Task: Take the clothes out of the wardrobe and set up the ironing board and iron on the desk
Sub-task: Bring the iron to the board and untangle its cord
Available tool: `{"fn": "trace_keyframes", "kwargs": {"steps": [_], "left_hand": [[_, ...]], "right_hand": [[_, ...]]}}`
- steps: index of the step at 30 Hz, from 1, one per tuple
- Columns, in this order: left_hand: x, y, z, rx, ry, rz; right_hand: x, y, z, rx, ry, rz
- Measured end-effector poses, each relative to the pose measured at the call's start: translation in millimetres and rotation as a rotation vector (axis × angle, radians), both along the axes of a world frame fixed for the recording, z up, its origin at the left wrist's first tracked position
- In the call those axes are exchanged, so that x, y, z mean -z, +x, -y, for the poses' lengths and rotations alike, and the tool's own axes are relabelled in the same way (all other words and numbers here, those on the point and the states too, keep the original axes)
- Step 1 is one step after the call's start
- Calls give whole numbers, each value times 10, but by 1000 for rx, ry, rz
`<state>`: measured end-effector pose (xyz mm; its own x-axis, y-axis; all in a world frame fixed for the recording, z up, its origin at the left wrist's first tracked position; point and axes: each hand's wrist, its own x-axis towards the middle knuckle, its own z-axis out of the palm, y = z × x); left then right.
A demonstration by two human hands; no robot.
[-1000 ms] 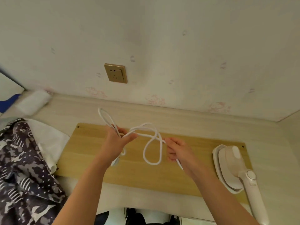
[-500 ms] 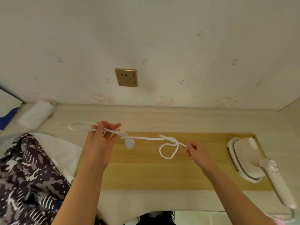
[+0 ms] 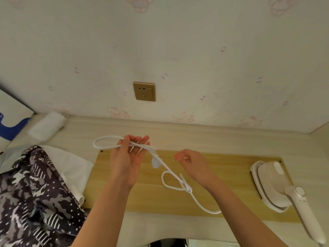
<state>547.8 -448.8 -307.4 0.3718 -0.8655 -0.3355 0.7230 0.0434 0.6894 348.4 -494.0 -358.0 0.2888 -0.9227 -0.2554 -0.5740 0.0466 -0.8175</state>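
Where the papered wall [image 3: 178, 50] meets its far edge, the pale table [image 3: 195, 134] runs across the whole view. On it a long wooden board [image 3: 231, 175] lies flat, its long side parallel to the wall. A dark patterned garment [image 3: 26, 193] is heaped at the near left, with a white cloth [image 3: 71, 166] beneath it that overlaps the board's left end. The iron [image 3: 270, 180] sits in a white base at the board's right end, its handle reaching toward the near right corner.

Both bare forearms come in from the bottom edge, above the board. The left grip [image 3: 126, 161] is raised palm up over the board's far left part, thumb pressing the white cord [image 3: 170, 172] against the fingers, so it is grasping the cord. The right grip [image 3: 192, 164] hovers over the middle of the board, released, fingers loosely curled around nothing; the cord passes just to its left.

A loop of cord sticks out leftward from the left grip over the table. From that grip the cord slants down to the right, forms a small loop closed by a loose knot above the board, then curves under the right forearm. A white roll [image 3: 46, 125] lies at the far left against the wall. A gold socket [image 3: 144, 91] is set in the wall above the left grip. A small white tab [image 3: 156, 162] hangs on the cord just below that grip; what it is cannot be told.
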Motion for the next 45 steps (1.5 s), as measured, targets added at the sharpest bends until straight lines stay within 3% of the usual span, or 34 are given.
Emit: {"fn": "trace_keyframes", "kwargs": {"steps": [7, 13, 19, 22, 30, 36, 41, 45], "left_hand": [[-7, -100, -42, -1, -9, -127], [55, -37, -90, -30, -2, -187], [147, 67, -92, -37, 11, -114], [162, 121, -99, -31, 24, -74], [277, 343, -158, 7, 179, 315], [463, 577, -295, -20, 248, 416], [525, 587, -285, 140, 285, 672], [632, 590, -193, 375, 416, 978]], "right_hand": [[-123, 301, 23, -159, 199, 103], [-70, 285, 36, -212, 136, 24], [-120, 247, 78, 37, 124, 141], [-154, 212, 127, 61, 145, 209], [-293, 201, 223, 304, 300, 534], [-573, 202, 479, 531, 267, 860], [-740, 376, 678, 564, 126, 857], [-795, 547, 790, 469, -47, 713]]}}
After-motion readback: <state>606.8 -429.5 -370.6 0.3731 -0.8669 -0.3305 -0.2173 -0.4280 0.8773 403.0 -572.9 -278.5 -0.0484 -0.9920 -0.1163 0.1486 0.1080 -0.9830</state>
